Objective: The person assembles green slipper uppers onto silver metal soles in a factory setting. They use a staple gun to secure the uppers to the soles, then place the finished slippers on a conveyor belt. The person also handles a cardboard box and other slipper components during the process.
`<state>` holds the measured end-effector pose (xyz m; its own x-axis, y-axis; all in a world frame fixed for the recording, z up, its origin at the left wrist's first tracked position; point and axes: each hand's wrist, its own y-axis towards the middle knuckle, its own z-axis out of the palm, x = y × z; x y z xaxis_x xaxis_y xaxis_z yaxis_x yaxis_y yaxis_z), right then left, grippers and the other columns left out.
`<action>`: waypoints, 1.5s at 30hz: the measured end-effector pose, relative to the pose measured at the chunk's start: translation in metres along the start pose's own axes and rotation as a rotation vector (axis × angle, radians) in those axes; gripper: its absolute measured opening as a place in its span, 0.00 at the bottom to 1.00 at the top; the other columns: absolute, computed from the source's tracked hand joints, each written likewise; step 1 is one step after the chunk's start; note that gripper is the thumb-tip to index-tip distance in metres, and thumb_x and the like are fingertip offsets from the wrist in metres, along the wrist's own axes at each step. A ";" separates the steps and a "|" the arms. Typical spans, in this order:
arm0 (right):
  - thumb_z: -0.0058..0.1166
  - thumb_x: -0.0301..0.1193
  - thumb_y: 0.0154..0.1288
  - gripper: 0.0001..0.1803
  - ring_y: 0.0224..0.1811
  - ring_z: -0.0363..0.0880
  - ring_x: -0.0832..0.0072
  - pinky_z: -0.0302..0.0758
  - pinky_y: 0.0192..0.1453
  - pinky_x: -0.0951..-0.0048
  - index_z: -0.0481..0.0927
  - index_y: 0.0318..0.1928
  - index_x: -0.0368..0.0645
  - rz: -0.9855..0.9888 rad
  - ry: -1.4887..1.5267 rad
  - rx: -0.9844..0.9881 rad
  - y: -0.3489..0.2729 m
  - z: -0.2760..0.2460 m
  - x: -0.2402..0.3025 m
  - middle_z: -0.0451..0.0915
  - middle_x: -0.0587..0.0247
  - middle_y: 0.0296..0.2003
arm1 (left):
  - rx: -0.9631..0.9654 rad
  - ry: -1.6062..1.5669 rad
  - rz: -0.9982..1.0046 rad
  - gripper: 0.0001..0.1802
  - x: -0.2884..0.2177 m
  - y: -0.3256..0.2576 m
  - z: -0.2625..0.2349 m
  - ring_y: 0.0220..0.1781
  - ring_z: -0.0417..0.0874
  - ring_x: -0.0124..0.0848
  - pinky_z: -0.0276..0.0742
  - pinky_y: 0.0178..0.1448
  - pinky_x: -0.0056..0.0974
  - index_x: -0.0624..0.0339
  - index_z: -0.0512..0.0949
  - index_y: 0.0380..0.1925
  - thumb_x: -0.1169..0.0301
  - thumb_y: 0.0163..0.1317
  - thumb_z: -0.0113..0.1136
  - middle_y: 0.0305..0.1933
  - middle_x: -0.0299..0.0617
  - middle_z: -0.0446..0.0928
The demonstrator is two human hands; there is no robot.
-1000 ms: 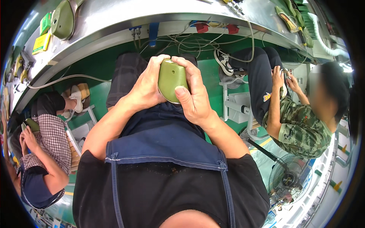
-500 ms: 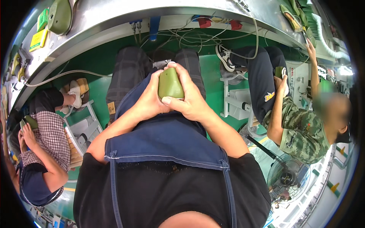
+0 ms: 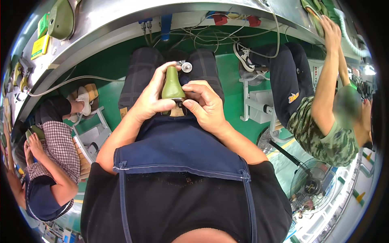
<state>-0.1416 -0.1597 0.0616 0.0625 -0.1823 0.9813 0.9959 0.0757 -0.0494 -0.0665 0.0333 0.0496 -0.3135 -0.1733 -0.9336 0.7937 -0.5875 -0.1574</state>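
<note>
In front of my lap I hold an olive-green tapered piece (image 3: 172,87), narrow at the top and flared at its lower rim. It has a smooth, slightly creased surface, and something dark and tan shows below the rim. My left hand (image 3: 148,100) is closed round its left side, fingers up by the narrow end and thumb at the rim. My right hand (image 3: 206,106) pinches its lower right edge with thumb and forefinger, the other fingers curled. Just beyond the piece, between my knees, is a round silvery metal knob (image 3: 186,67); what carries it is mostly hidden.
A metal workbench (image 3: 117,15) curves across the far side, bearing a green moulded case (image 3: 61,20) and a yellow box (image 3: 40,47). Cables (image 3: 202,34) hang beneath it. Co-workers sit left and right, and a fan (image 3: 312,186) stands at the right.
The green piece has turned from its broad face to a narrow side, exposing its lower rim. My right hand has shifted to that rim. The right co-worker's lower hand has risen to the bench.
</note>
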 end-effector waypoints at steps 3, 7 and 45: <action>0.71 0.24 0.62 0.16 0.51 0.83 0.66 0.80 0.58 0.66 0.83 0.50 0.39 -0.203 -0.347 -0.008 0.003 0.002 0.012 0.80 0.57 0.49 | 0.027 0.166 0.016 0.67 -0.007 0.001 0.000 0.73 0.67 0.40 0.64 0.74 0.44 0.55 0.54 0.78 0.32 0.45 0.72 0.72 0.47 0.63; 0.73 0.23 0.58 0.14 0.46 0.82 0.62 0.80 0.52 0.64 0.84 0.44 0.41 -0.274 -0.501 -0.018 0.001 0.004 0.017 0.82 0.58 0.43 | 0.031 0.164 -0.019 0.64 -0.004 -0.003 0.004 0.71 0.68 0.41 0.65 0.73 0.45 0.53 0.54 0.77 0.30 0.49 0.68 0.70 0.48 0.64; 0.73 0.19 0.55 0.31 0.54 0.79 0.55 0.80 0.57 0.63 0.71 0.57 0.38 -0.306 -0.584 -0.152 0.026 -0.005 -0.070 0.72 0.47 0.55 | -0.017 0.226 0.077 0.57 0.059 0.029 -0.030 0.71 0.71 0.41 0.64 0.76 0.44 0.58 0.49 0.81 0.37 0.65 0.64 0.71 0.49 0.67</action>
<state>-0.1200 -0.1503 -0.0098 -0.2267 0.3896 0.8927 0.9639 -0.0415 0.2629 -0.0461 0.0299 -0.0200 -0.1290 -0.0345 -0.9910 0.8201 -0.5655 -0.0871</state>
